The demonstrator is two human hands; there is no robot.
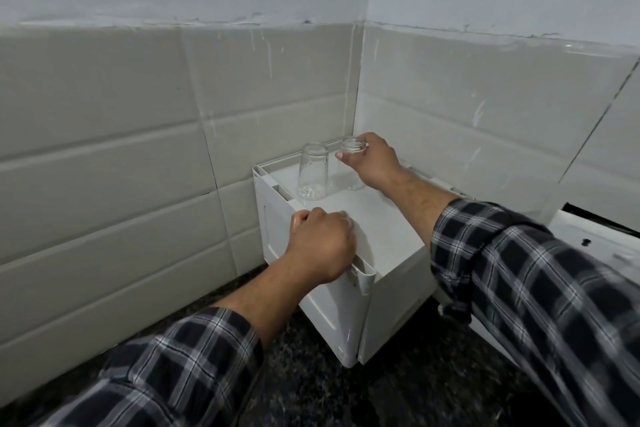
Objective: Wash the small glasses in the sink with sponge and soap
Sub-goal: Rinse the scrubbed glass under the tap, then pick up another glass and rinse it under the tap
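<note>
Two small clear glasses stand upside down on top of a white box-shaped appliance (391, 229) in the tiled corner. The left glass (312, 172) stands free. My right hand (372, 163) grips the base of the right glass (351, 149) with thumb and fingers, and its lower part shows under my palm. My left hand (322, 246) rests curled on the front left edge of the appliance top, holding no glass. No sink, sponge or soap is in view.
Grey wall tiles (138, 149) close in behind and to the right. A dark speckled countertop (311, 392) runs in front of the appliance. A white surface (595, 246) adjoins at the right, partly behind my checked sleeve.
</note>
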